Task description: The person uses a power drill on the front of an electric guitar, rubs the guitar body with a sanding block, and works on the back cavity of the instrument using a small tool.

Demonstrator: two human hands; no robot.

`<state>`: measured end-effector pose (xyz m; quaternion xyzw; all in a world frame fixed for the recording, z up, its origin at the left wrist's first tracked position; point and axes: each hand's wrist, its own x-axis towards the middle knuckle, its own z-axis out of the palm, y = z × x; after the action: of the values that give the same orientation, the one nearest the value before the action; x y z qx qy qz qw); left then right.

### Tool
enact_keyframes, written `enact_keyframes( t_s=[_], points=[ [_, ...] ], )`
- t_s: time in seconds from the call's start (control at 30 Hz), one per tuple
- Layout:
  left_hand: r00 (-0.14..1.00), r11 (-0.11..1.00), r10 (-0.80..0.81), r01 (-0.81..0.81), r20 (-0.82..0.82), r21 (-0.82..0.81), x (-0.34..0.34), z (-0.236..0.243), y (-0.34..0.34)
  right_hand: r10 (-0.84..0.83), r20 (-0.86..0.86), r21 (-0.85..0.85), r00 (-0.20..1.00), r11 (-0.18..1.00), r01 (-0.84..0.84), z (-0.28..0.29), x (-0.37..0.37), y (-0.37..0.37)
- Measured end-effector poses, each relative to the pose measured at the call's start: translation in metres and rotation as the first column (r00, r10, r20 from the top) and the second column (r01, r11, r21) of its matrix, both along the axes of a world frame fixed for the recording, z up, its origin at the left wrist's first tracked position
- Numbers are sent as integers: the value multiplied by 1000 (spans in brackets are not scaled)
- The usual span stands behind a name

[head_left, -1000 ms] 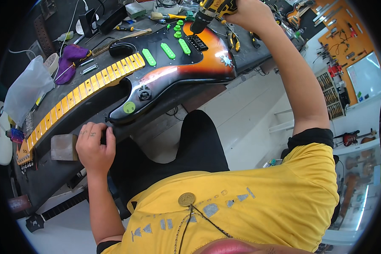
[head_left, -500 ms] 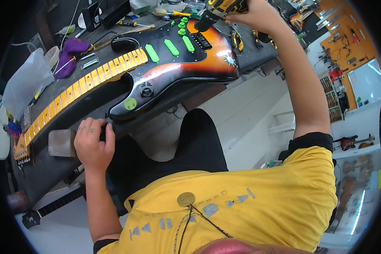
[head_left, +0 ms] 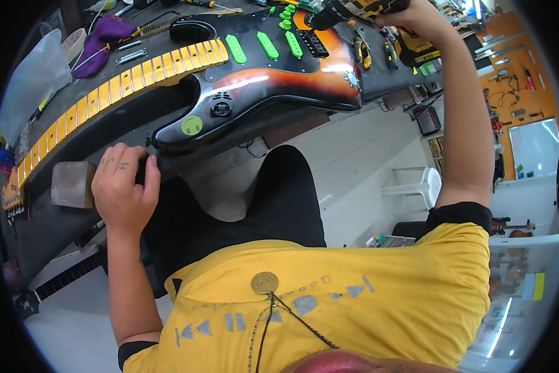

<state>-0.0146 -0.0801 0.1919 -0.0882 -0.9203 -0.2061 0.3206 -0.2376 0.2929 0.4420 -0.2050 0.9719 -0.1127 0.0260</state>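
Note:
My right hand [head_left: 419, 22] grips a yellow-and-black drill [head_left: 379, 9] at the top of the picture, its black chuck over the upper end of the electric guitar [head_left: 270, 84] lying on the bench. The guitar has a sunburst body, black pickguard, green knobs and pickup covers, a black bridge [head_left: 313, 43] and a yellow fretted neck [head_left: 102, 96] reaching left. Whether the drill's tip touches it, I cannot tell. My left hand [head_left: 124, 183] is curled at the bench's front edge, below the guitar's lower horn and beside a grey block [head_left: 71, 185].
The dark bench [head_left: 43, 242] also holds a purple cloth [head_left: 96, 46], a plastic bag [head_left: 27, 84], springs and yellow-handled tools [head_left: 363, 50]. Another guitar's neck [head_left: 62, 276] shows below it. A white stool [head_left: 416, 186] and an orange tool wall [head_left: 518, 87] are at the right.
The bench and guitar appear higher in the picture as the view has shifted. My right hand and the drill have moved rightward. My left hand stays curled at the bench edge.

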Motion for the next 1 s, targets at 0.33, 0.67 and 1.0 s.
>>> enact_keyframes(
  t_s=[0.33, 0.67, 1.0],
  points=[
    [999, 1000, -26, 26, -40, 4, -4, 1, 3, -55, 174, -133, 983, 988, 78, -3, -59, 38],
    [999, 999, -33, 32, -19, -15, -7, 0, 2, -247, 36, -365, 968, 899, 243, -62, -99, 122],
    [1000, 998, -5, 7, 19, -70, -10, -1, 4, -612, -405, -624, 679, 728, 284, -116, -117, 214]
  ],
)
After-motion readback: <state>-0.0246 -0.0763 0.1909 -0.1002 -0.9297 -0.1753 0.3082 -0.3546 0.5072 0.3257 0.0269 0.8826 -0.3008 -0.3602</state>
